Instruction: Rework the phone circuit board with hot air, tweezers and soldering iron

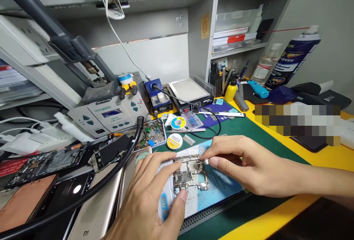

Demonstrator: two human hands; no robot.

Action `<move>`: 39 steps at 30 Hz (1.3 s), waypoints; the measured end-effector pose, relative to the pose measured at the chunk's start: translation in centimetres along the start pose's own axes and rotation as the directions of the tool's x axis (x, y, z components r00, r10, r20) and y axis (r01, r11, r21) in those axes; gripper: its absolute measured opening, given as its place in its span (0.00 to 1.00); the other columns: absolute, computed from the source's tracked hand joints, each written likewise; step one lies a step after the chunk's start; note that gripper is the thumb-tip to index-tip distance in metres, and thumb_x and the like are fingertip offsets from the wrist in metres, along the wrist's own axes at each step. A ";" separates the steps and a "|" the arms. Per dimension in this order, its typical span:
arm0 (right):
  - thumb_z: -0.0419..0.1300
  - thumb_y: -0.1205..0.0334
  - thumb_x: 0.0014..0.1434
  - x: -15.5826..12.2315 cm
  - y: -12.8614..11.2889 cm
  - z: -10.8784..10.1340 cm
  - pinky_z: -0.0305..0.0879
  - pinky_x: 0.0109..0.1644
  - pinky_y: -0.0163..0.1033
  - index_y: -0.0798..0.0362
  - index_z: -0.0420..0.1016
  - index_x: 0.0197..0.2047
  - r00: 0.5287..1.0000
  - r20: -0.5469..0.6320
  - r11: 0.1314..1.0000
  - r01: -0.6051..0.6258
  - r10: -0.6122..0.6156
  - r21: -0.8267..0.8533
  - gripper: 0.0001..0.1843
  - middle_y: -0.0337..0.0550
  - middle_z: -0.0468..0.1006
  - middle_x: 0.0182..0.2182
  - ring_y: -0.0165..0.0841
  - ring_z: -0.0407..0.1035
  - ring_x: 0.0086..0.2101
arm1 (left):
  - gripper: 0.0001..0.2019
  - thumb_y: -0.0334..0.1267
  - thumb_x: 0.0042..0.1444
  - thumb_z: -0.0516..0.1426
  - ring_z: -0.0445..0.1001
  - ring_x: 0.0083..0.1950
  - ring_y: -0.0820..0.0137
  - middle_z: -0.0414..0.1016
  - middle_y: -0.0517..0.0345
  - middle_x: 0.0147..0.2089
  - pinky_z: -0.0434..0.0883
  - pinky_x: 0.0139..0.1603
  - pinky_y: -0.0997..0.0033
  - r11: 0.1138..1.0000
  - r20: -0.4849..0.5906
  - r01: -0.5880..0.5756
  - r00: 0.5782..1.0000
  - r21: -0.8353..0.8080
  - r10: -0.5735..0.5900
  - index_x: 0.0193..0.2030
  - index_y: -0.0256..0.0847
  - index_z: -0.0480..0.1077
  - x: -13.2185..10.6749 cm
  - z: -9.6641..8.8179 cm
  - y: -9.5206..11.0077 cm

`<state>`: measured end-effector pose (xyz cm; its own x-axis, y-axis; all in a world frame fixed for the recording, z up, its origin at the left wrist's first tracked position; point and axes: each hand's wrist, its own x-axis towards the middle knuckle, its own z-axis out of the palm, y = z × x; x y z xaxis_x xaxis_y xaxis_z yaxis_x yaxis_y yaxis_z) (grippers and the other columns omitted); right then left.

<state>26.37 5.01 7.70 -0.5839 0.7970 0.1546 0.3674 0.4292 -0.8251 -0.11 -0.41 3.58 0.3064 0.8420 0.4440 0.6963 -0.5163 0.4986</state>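
A bare phone circuit board [183, 177] lies on a blue and white pad [218, 179] in front of me. My left hand [155, 188] braces it, with fingertips at its upper left edge and the thumb by its lower left edge. Over the board's right side, my right hand [249, 166] pinches a small silvery-white piece [206, 162] between thumb and fingers. A thin part seems to reach from that piece toward the board; its kind is too small to make out.
Behind stand a hot air station [110, 112], a blue soldering station [157, 98] and a heating plate [189, 89]. A thick black hose [105, 184] crosses phones on the left. Solder spool [178, 122], round tin [174, 141] and spray can [293, 61] sit farther back.
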 end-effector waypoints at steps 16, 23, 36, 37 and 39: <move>0.69 0.34 0.62 0.5 1.2 -1.6 0.49 0.25 0.34 0.58 0.85 0.39 0.960 0.224 0.907 -0.241 0.169 0.347 0.30 0.37 0.72 0.27 0.25 0.55 0.23 | 0.12 0.48 0.69 0.60 0.76 0.36 0.71 0.81 0.63 0.35 0.70 0.38 0.70 0.962 0.132 0.193 0.977 -0.192 -0.170 0.38 0.49 0.80 4.7 -2.8 4.7; 0.74 0.39 0.60 0.2 1.1 -1.8 0.48 0.23 0.34 0.58 0.85 0.38 0.956 0.248 0.882 -0.250 0.158 0.400 0.26 0.35 0.73 0.25 0.24 0.55 0.22 | 0.16 0.52 0.66 0.61 0.69 0.33 0.72 0.78 0.63 0.30 0.66 0.35 0.71 0.909 0.230 0.346 0.927 -0.231 -0.295 0.33 0.46 0.81 5.2 -2.2 5.9; 0.78 0.39 0.54 0.5 0.9 -2.0 0.41 0.23 0.34 0.57 0.82 0.36 0.920 0.317 0.772 -0.370 0.229 0.516 0.28 0.35 0.74 0.25 0.22 0.54 0.20 | 0.22 0.60 0.67 0.60 0.68 0.34 0.71 0.74 0.62 0.32 0.65 0.36 0.69 0.848 0.262 0.460 0.880 -0.262 -0.397 0.36 0.41 0.79 4.7 -2.9 4.4; 0.78 0.39 0.54 0.5 0.9 -2.0 0.41 0.22 0.34 0.57 0.81 0.35 0.920 0.316 0.769 -0.373 0.233 0.520 0.27 0.35 0.74 0.25 0.22 0.54 0.20 | 0.22 0.60 0.67 0.61 0.69 0.34 0.71 0.74 0.61 0.32 0.66 0.37 0.69 0.849 0.266 0.458 0.881 -0.263 -0.392 0.37 0.41 0.78 4.8 -2.8 4.3; 0.78 0.42 0.54 0.5 0.9 -2.0 0.40 0.22 0.34 0.57 0.81 0.33 0.920 0.310 0.763 -0.376 0.239 0.525 0.25 0.35 0.75 0.25 0.21 0.54 0.20 | 0.21 0.59 0.67 0.62 0.72 0.36 0.70 0.77 0.61 0.34 0.70 0.40 0.67 0.854 0.275 0.453 0.881 -0.257 -0.385 0.39 0.40 0.78 5.2 -3.0 3.9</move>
<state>27.85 6.69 8.19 -0.6737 0.7043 -0.2238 0.1195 -0.1951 -0.9735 2.26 1.48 10.04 0.1802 0.9836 -0.0051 0.5666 -0.0995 0.8180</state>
